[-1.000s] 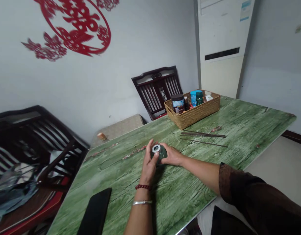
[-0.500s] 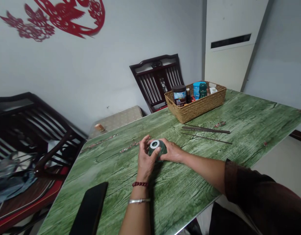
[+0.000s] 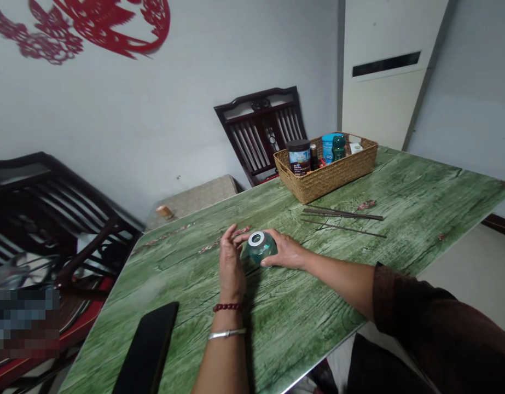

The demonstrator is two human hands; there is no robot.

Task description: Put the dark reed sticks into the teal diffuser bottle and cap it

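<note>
A small round teal glass bottle (image 3: pixel 260 253) with a silver ring around its open mouth stands on the green wood-patterned table (image 3: pixel 203 295). My right hand (image 3: pixel 285 250) is wrapped round its right side, thumb in front and fingers behind. To the left of the bottle, my left hand (image 3: pixel 231 262) is open with its fingers apart. One left finger reaches toward the ring; whether it touches cannot be made out. Several thin dark sticks (image 3: pixel 343 214) lie on the table beyond my right hand.
A wicker basket (image 3: pixel 326 185) of jars and bottles stands at the back of the table. A flat black object (image 3: pixel 147 350) lies at the front left. Dark wooden chairs (image 3: pixel 260 128) stand behind and to the left, near the wall.
My left hand has let go of the bottle's side and moved left, its thumb off the ring. My right hand still holds the bottle, and more of its teal glass now shows.
</note>
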